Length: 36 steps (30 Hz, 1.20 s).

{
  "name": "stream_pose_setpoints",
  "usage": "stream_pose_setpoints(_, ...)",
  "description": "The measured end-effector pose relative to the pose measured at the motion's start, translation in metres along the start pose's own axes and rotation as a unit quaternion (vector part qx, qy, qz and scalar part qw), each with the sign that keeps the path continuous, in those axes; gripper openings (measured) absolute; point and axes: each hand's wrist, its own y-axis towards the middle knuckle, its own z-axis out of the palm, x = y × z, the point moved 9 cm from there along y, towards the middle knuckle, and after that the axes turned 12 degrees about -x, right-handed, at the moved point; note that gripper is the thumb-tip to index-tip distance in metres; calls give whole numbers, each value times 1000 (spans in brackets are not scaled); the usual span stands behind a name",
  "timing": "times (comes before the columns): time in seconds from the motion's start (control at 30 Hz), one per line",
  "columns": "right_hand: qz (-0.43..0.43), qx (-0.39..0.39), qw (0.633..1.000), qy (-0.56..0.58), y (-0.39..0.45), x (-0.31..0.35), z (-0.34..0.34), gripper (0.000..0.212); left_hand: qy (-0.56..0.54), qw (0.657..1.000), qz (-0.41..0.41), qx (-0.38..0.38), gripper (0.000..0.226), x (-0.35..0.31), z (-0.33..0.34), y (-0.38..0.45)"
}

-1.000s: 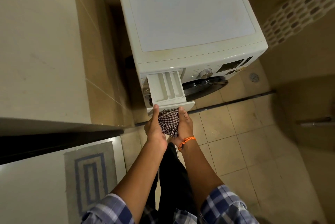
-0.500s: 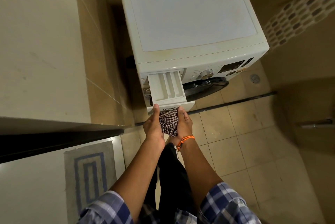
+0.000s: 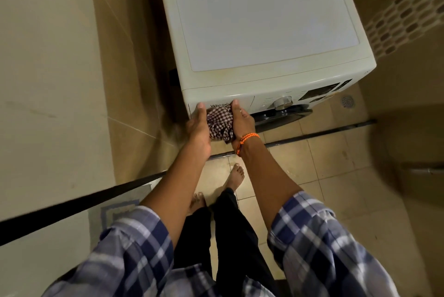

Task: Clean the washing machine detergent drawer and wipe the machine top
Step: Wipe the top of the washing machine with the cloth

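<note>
The white washing machine (image 3: 259, 20) fills the upper middle, its flat top bare with yellowish staining near the front edge. The detergent drawer (image 3: 217, 105) sits pushed flush into the front panel at the left. My left hand (image 3: 198, 125) presses on the drawer front with its thumb straight up against the panel; its fingers are hidden. My right hand (image 3: 241, 121), with an orange wrist cord, grips a bunched checkered cloth (image 3: 219, 125) against the drawer front, between the two hands.
A dial (image 3: 282, 102) and a dark display sit right of the drawer, above the dark round door (image 3: 286, 114). A tiled wall stands close on the left. A black floor strip (image 3: 312, 134), a floor drain (image 3: 347, 100), a mat (image 3: 115, 210) and my bare feet (image 3: 236, 174) are below.
The drawer, pulled out a second ago, has slid shut into the panel. Both hands moved forward with it, still holding the cloth, and I have stepped closer.
</note>
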Motion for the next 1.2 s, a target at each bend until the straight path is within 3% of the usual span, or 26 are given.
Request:
stream_pose_setpoints(0.17,51,-5,998,22,-3,-12,-1,46,-15,999,-27,-9,60,9,2,0)
stream_pose_setpoints(0.3,118,-34,989,81,-18,-11,5,40,-40,998,-8,-47,47,10,-7,-1)
stream_pose_setpoints(0.37,126,-39,985,109,-29,-2,9,35,-44,994,42,-90,31,-2,-15,-8)
stream_pose_setpoints(0.43,119,-28,984,128,-36,13,13,33,-36,982,149,-113,28,-33,-19,-27)
stream_pose_setpoints(0.53,38,-19,989,144,-41,68,20,31,15,929,353,-109,24,-95,-9,-66)
stream_pose_setpoints(0.63,-148,-83,982,84,-40,150,8,23,80,889,442,-86,22,-144,21,-68)
stream_pose_setpoints(0.7,-271,-128,952,57,-50,203,-3,20,160,852,491,-86,22,-174,43,-57)
stream_pose_setpoints(0.8,-423,-163,892,9,-65,245,-13,19,260,770,574,-97,23,-202,71,-47)
stream_pose_setpoints(0.87,-484,-143,863,-40,-61,243,-10,29,283,744,599,-86,21,-208,83,-39)
stream_pose_setpoints(0.93,-510,-74,839,-173,-44,215,9,43,317,713,621,-77,20,-205,90,-33)
stream_pose_setpoints(1.03,-557,-57,719,-410,-31,161,32,50,386,634,667,-62,22,-196,96,-36)
stream_pose_setpoints(1.1,-552,-88,720,-412,-35,149,36,47,409,596,689,-36,25,-191,102,-38)
stream_pose_setpoints(1.2,-583,-91,727,-350,-54,138,60,39,409,589,697,-19,28,-189,108,-39)
